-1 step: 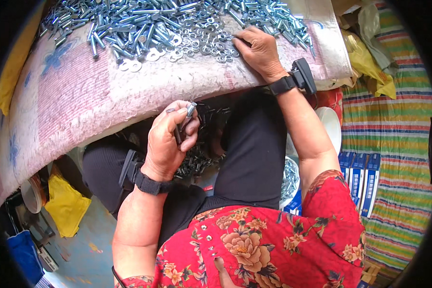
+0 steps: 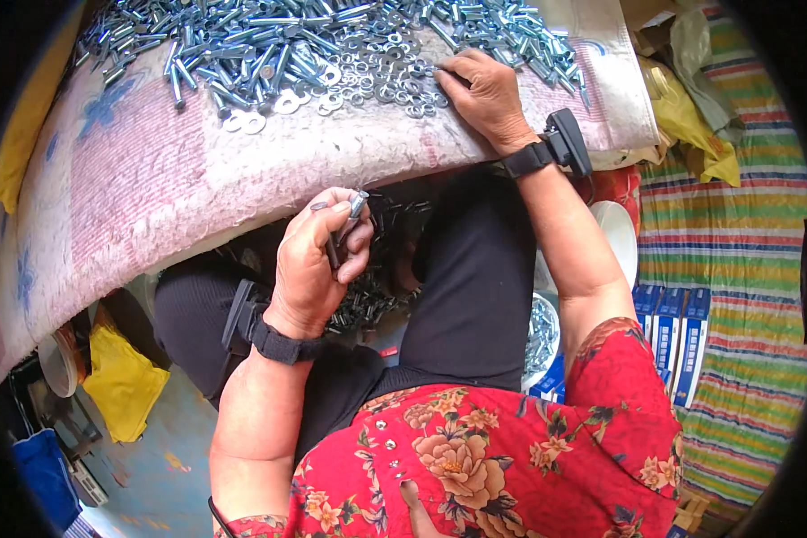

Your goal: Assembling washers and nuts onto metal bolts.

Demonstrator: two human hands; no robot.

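My left hand (image 2: 314, 251) is closed in front of the table edge, above my lap. A short silver metal bolt piece (image 2: 359, 204) sticks up between its thumb and forefinger. A dark rod (image 2: 334, 249) also shows against the fingers; the grip hides part of both. My right hand (image 2: 489, 100) rests on the cloth-covered table (image 2: 143, 188), thumb and forefinger pinched at the right edge of a heap of small metal rings (image 2: 412, 90). Whatever those fingertips hold is too small to make out. Flat washers (image 2: 245, 123) and a large heap of silver bolts (image 2: 260, 63) lie to the left.
Between my knees, under the table edge, lies a pile of dark metal pieces (image 2: 368, 300). A white bucket (image 2: 554, 327) with metal parts stands right of my thigh, near blue-and-white boxes (image 2: 681, 341). A striped sheet (image 2: 735, 260) spreads at right; a yellow bag (image 2: 125, 381) lies at left.
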